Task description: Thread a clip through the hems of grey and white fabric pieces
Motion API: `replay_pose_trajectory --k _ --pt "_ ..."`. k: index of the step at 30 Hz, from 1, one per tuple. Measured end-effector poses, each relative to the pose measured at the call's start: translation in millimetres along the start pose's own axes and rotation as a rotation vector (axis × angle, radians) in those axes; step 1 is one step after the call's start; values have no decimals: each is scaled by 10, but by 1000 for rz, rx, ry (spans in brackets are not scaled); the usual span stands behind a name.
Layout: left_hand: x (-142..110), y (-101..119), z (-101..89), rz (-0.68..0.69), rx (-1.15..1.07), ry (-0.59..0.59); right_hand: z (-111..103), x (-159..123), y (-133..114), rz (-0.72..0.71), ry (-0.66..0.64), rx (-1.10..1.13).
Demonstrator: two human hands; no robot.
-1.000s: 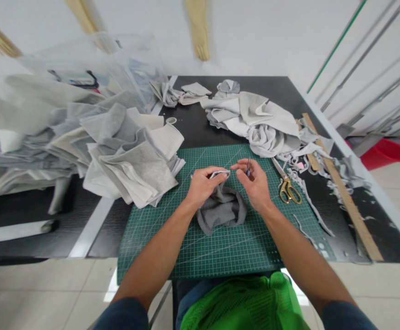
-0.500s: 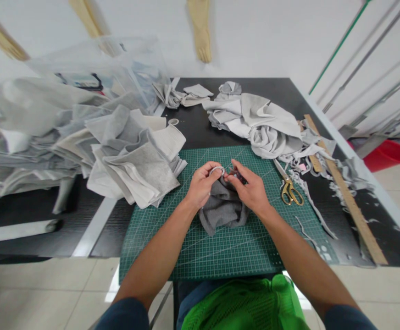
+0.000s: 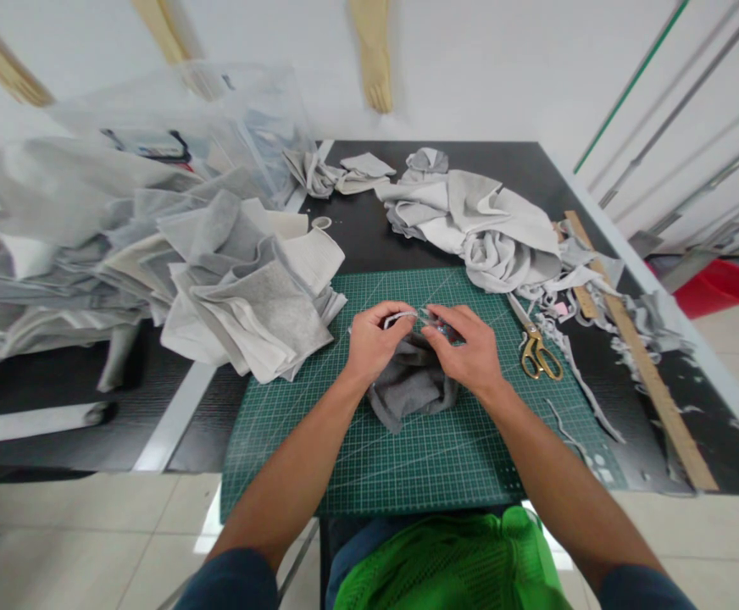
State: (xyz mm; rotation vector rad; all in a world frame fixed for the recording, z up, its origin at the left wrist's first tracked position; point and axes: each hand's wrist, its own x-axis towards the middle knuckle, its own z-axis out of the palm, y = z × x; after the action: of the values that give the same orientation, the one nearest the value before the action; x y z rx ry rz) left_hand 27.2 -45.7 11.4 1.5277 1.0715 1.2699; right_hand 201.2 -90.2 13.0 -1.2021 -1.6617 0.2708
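Note:
A dark grey piece of fabric point(image 3: 411, 390) lies crumpled on the green cutting mat point(image 3: 401, 474). My left hand point(image 3: 377, 341) is closed on its upper edge, pinching a paler folded rim that curves up between thumb and fingers. Opposite it, my right hand point(image 3: 468, 346) is closed around small thread snips point(image 3: 436, 322), mostly hidden by the fingers. Their tips point left toward the pinched rim, close to the left fingertips; whether they touch the cloth I cannot tell. Gold-handled scissors point(image 3: 540, 360) rest on the mat to the right of my right hand.
Stacked grey and white fabric pieces point(image 3: 255, 296) stand at the left, before a clear plastic box point(image 3: 268, 110). A rumpled fabric heap point(image 3: 502, 224) lies at the back right. Along the right are scraps and a wooden ruler point(image 3: 652, 373). A red bucket point(image 3: 719, 286) stands beyond the table.
My right hand has moved left to the fabric edge, turning the snips from upright to pointing left. It has since drawn slightly back. My left hand keeps its pinch on the fabric.

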Motion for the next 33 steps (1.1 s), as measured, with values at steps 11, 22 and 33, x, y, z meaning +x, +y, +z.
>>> replay_pose_trajectory --k 11,22,33 --pt "-48 13 35 162 163 -2 23 -22 24 -47 6 -9" --pt "-57 45 20 158 155 -29 -3 -12 -32 39 -59 30" --pt "-54 66 19 145 162 -35 -4 -5 -9 79 -79 73"
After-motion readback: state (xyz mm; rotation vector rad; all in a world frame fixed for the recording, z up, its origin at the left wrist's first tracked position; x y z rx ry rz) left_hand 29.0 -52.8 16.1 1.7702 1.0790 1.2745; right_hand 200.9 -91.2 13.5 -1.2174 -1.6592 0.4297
